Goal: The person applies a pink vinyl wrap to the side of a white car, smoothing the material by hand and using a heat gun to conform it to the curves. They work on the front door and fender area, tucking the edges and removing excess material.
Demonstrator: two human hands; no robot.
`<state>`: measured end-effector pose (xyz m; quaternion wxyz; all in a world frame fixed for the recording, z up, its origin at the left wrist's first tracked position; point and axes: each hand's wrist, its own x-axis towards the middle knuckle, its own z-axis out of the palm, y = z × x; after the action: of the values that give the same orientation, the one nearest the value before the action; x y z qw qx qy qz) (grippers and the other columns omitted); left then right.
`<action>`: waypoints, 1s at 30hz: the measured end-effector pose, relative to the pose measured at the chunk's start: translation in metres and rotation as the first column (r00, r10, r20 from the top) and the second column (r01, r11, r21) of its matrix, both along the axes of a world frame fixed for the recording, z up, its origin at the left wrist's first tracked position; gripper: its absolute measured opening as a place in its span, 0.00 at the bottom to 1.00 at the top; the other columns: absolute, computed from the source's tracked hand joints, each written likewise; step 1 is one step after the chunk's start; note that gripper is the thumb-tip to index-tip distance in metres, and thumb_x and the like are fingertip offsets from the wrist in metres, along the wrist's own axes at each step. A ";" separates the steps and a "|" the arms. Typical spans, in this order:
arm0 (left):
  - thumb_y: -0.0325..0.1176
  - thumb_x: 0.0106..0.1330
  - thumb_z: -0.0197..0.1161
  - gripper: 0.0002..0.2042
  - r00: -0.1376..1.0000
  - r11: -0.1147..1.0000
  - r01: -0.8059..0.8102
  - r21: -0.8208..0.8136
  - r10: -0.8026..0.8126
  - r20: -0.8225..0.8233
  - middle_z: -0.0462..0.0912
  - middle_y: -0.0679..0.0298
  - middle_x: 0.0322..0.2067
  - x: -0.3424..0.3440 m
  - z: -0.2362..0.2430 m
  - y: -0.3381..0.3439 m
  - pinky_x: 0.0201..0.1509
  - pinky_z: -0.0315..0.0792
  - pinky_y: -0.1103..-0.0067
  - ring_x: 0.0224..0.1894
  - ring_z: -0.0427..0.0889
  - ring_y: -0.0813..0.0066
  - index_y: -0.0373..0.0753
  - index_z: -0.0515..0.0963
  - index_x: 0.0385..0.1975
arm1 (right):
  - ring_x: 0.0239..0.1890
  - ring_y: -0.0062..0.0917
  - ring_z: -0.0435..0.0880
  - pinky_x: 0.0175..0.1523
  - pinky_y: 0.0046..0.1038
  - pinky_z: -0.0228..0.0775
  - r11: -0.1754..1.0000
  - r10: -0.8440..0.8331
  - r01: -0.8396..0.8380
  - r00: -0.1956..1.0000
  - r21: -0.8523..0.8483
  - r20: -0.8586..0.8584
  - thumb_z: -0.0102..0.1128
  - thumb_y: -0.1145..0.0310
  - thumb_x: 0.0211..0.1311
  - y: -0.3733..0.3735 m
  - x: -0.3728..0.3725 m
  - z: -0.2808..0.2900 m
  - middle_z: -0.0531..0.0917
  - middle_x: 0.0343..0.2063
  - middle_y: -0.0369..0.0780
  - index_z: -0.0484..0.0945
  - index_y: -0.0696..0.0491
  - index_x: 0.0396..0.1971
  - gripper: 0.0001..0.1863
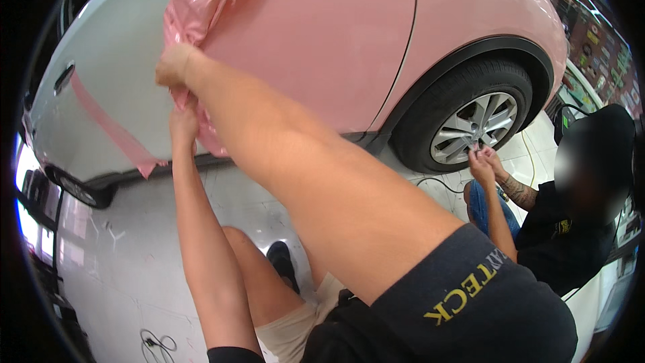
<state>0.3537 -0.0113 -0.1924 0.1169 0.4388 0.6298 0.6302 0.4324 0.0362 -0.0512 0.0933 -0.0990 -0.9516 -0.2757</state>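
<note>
Loose pink vinyl film (pixel 201 10) hangs in shiny folds off a car door (pixel 316 47), whose rear part carries smooth pink film while the part toward the left is bare pale grey. My right hand (pixel 176 65) reaches across and is closed on the gathered film edge. Just below it, my left hand (pixel 183 124) grips a lower part of the same film; its fingertips are partly hidden. On the bare panel a narrow pink strip (pixel 107 121) runs slantwise down from the door handle (pixel 64 79), its lower end curling.
At the right a crouching co-worker (pixel 584 195) in black holds something small near the rear wheel (pixel 470 121). A cable (pixel 158 344) lies on the pale tiled floor (pixel 121 262) at lower left. My shoe (pixel 281 259) stands near the car's sill.
</note>
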 end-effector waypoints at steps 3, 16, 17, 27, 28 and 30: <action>0.49 0.69 0.59 0.25 0.999 0.997 -0.046 -0.067 0.046 -0.007 0.86 0.55 0.37 -0.001 0.001 0.002 0.47 0.72 0.69 0.40 0.80 0.63 0.31 0.79 0.51 | 0.52 0.32 0.83 0.59 0.38 0.72 1.000 0.003 -0.003 1.000 0.004 0.002 0.57 0.63 0.63 -0.008 0.003 -0.006 0.87 0.43 0.35 0.87 0.45 0.41 0.12; 0.43 0.68 0.60 0.16 0.977 0.977 -0.168 -0.131 0.148 -0.150 0.85 0.53 0.32 0.042 -0.008 -0.029 0.40 0.72 0.64 0.37 0.83 0.59 0.34 0.80 0.39 | 0.47 0.28 0.84 0.59 0.37 0.69 0.998 0.063 -0.062 0.997 -0.020 0.053 0.58 0.62 0.63 -0.013 0.026 -0.007 0.87 0.41 0.35 0.86 0.44 0.40 0.11; 0.44 0.67 0.60 0.16 0.984 0.958 -0.167 -0.232 0.148 -0.097 0.85 0.52 0.33 0.054 -0.006 -0.027 0.40 0.72 0.63 0.37 0.84 0.57 0.34 0.80 0.38 | 0.47 0.28 0.84 0.59 0.37 0.69 0.998 0.054 -0.051 0.995 -0.030 0.089 0.58 0.62 0.63 -0.015 0.024 -0.012 0.88 0.41 0.35 0.86 0.44 0.40 0.11; 0.39 0.60 0.65 0.14 0.951 0.946 -0.240 -0.215 0.185 -0.248 0.85 0.47 0.35 0.075 0.008 -0.029 0.42 0.73 0.58 0.39 0.83 0.44 0.37 0.79 0.40 | 0.51 0.27 0.81 0.64 0.35 0.63 0.990 -0.084 0.040 0.941 0.138 0.328 0.59 0.61 0.64 -0.035 0.049 0.018 0.87 0.42 0.33 0.86 0.44 0.42 0.11; 0.38 0.60 0.66 0.14 0.955 0.950 -0.211 -0.228 0.151 -0.254 0.85 0.46 0.35 0.076 0.019 -0.039 0.42 0.74 0.58 0.39 0.83 0.43 0.36 0.79 0.41 | 0.57 0.30 0.79 0.66 0.39 0.62 0.995 -0.078 0.050 0.918 0.082 0.388 0.58 0.61 0.64 -0.038 0.053 0.026 0.86 0.45 0.33 0.86 0.46 0.42 0.12; 0.36 0.61 0.66 0.14 0.983 0.956 -0.146 -0.255 0.111 -0.148 0.85 0.45 0.35 0.072 0.036 -0.051 0.41 0.75 0.59 0.39 0.83 0.43 0.36 0.79 0.43 | 0.65 0.32 0.73 0.71 0.43 0.55 0.998 -0.061 0.060 0.853 0.019 0.518 0.57 0.61 0.64 -0.038 0.051 0.044 0.84 0.52 0.35 0.85 0.48 0.46 0.15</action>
<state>0.4256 -0.0620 -0.1569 0.0913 0.4179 0.7421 0.5161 0.4832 -0.0014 -0.0074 -0.1749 -0.0508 -0.9377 -0.2959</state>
